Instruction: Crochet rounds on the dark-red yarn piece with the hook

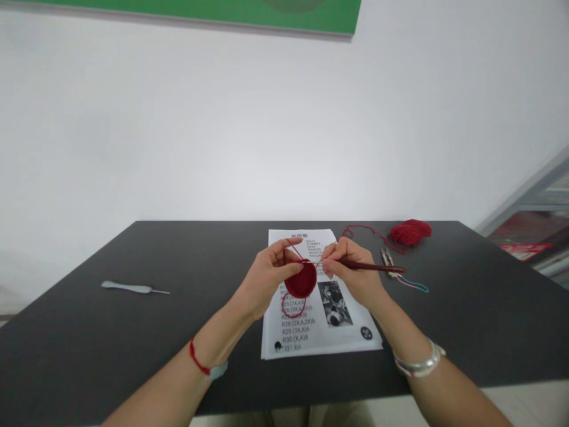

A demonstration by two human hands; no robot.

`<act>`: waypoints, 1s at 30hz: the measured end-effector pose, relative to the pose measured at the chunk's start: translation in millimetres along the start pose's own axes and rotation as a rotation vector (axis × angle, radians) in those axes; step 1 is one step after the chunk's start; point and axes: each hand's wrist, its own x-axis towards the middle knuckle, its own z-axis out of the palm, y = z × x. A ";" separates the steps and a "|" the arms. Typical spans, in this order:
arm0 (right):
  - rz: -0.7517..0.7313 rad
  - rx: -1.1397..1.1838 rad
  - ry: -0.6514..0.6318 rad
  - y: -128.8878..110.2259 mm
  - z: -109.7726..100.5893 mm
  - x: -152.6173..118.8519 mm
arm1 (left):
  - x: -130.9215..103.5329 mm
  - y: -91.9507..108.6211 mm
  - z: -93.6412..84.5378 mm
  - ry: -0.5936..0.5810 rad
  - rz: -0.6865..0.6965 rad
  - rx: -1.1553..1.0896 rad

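My left hand (271, 268) pinches the upper edge of a round dark red crochet piece (301, 281), with red yarn running over its raised index finger. A loop of the same yarn hangs below the piece. In my right hand (351, 265) is a crochet hook with a dark red handle (377, 267), held like a pen. Its thin metal shaft reaches left to the top edge of the piece; whether the tip sits inside a stitch is too small to tell. Both hands are above a printed pattern sheet (302, 344) with rows of text and a photo.
A ball of red yarn (409, 232) lies at the table's back right, its strand trailing toward my right hand. Thread snips (389, 262) with a blue cord lie nearby. A grey-handled crochet hook (133, 288) rests on the left of the black table (213, 249). A white wall stands behind.
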 end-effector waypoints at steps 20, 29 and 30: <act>-0.664 -0.683 -0.037 13.7 11.0 -15.9 | 2.8 -8.7 9.7 0.199 0.132 0.227; -0.871 -0.712 -0.213 16.4 6.3 -9.3 | 3.6 2.4 -0.5 -0.134 -0.266 -0.113; -0.913 -0.786 -0.215 15.4 7.4 -9.8 | 4.0 1.8 -0.3 -0.132 -0.296 -0.155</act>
